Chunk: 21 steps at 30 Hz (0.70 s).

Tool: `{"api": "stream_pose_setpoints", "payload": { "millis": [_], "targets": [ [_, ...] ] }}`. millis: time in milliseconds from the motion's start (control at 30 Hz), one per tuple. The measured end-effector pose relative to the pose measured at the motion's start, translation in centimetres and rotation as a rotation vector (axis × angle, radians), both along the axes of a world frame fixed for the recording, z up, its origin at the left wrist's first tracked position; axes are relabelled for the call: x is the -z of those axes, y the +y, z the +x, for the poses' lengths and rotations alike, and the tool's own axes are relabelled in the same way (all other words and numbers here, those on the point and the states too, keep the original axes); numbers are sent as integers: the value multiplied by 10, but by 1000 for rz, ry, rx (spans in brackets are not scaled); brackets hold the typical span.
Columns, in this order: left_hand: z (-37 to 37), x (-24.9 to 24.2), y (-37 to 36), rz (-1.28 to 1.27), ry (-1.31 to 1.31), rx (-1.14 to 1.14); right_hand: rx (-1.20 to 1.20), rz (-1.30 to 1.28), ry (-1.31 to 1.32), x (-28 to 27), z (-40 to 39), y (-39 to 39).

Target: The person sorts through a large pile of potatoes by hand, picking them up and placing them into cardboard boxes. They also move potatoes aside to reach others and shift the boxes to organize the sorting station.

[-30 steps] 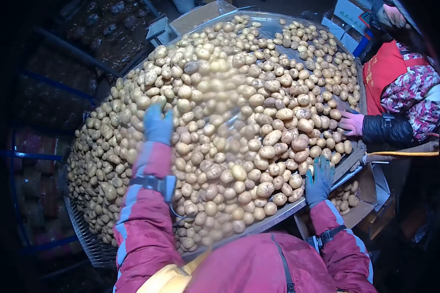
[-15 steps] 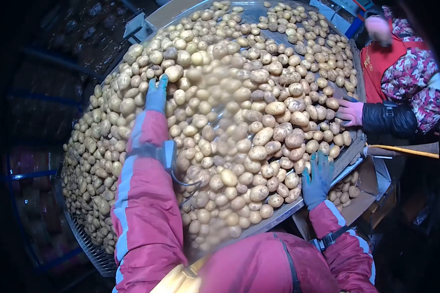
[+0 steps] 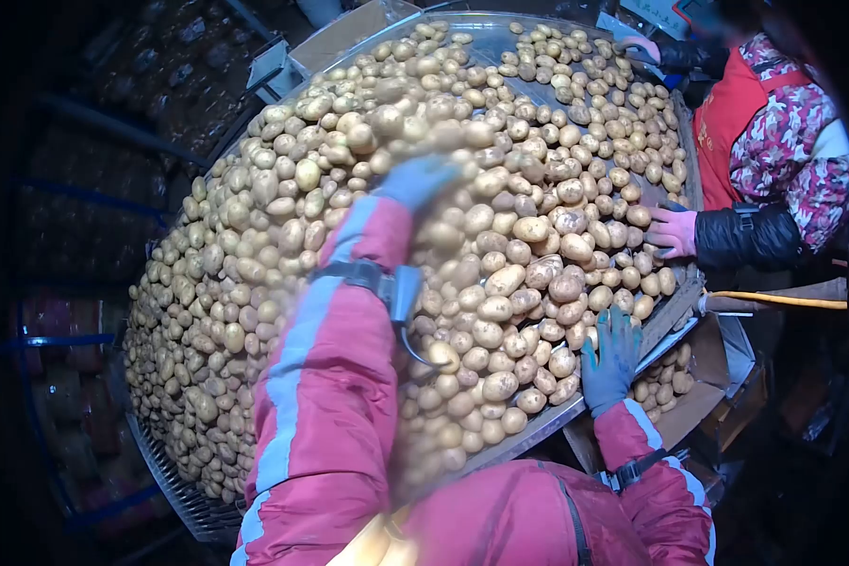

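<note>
A wide heap of potatoes (image 3: 524, 229) covers the sorting table. My left hand (image 3: 419, 181), in a blue glove, is over the upper middle of the heap. Motion smears its fingers, and whether it holds anything is hidden. In a blue-green glove, my right hand (image 3: 612, 363) rests on the table's near right edge (image 3: 547, 415) beside the potatoes, fingers spread and nothing held. Just below that edge, a cardboard box (image 3: 693, 401) holds more potatoes.
A co-worker in a red apron (image 3: 722, 132) stands at the right, one pink-gloved hand (image 3: 672, 232) on the potatoes and the other (image 3: 640, 49) at the far edge. An orange cord (image 3: 774, 300) runs below them. Cardboard (image 3: 349, 38) stands behind the table.
My left hand has swept right across the heap, and potatoes around it have shifted. My right hand stays at the edge. The co-worker's far hand has moved to the table's far edge.
</note>
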<state>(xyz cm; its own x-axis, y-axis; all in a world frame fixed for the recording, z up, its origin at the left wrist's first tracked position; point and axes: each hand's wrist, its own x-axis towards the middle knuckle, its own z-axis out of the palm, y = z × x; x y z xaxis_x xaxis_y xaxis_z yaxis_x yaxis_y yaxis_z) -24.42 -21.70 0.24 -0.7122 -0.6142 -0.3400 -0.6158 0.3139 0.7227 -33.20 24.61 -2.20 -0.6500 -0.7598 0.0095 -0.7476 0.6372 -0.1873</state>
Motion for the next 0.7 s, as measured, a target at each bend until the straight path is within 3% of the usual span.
{"api": "stream_pose_setpoints", "payload": {
  "millis": [167,200,267,333,400,500,533,633,700],
  "targets": [
    [3,-24,53,-345,7,205,-11,-12,37,3,0,2],
    [5,-25,63,-229,53,285,-8,-18,34,4,0,3],
    [22,-39,89,-510,-52,610,-15,-24,39,9,0,5],
    [28,-37,117,-622,-39,597,-27,-22,60,16,-2,9],
    [43,-18,161,-754,133,353,-23,-42,68,16,-4,10],
    [71,-13,189,-733,106,250,-29,-80,75,21,-5,14],
    [83,-13,191,-578,77,265,-34,-90,77,21,-5,14],
    [127,-5,216,-587,88,352,-39,-112,101,26,-5,18],
    [144,-18,248,-529,-40,391,-37,-115,108,27,-6,16]
  ]
}}
